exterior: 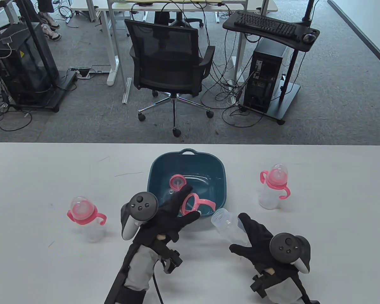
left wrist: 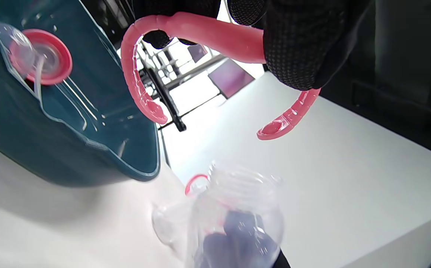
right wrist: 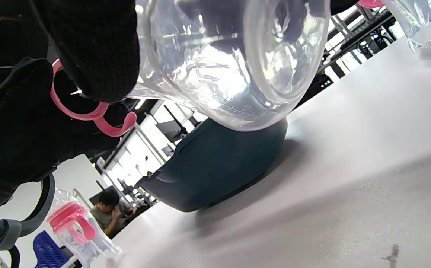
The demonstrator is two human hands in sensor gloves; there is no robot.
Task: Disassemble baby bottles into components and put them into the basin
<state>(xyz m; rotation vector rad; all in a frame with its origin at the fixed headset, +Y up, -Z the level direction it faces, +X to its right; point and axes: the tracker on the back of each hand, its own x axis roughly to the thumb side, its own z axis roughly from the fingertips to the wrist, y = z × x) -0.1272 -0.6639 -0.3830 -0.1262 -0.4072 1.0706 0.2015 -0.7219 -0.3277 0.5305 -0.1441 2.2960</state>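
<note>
My left hand (exterior: 180,210) pinches a pink handle ring (exterior: 194,204) over the near rim of the teal basin (exterior: 220,171); the left wrist view shows its two curved handles (left wrist: 141,89) hanging below my fingertips (left wrist: 293,48). My right hand (exterior: 256,236) holds a clear bottle body (exterior: 226,223) tilted, open mouth toward the basin, just right of its near corner; in the right wrist view the bottle body (right wrist: 234,59) fills the top. A pink collar with nipple (exterior: 177,181) lies in the basin. Two assembled bottles stand on the table, at the left (exterior: 85,218) and right (exterior: 274,186).
The white table (exterior: 50,269) ends at a far edge just beyond the basin. Past it stand an office chair (exterior: 169,66), desks, a computer tower (exterior: 266,79) and cables on grey carpet. A person sits far off in the right wrist view (right wrist: 107,208).
</note>
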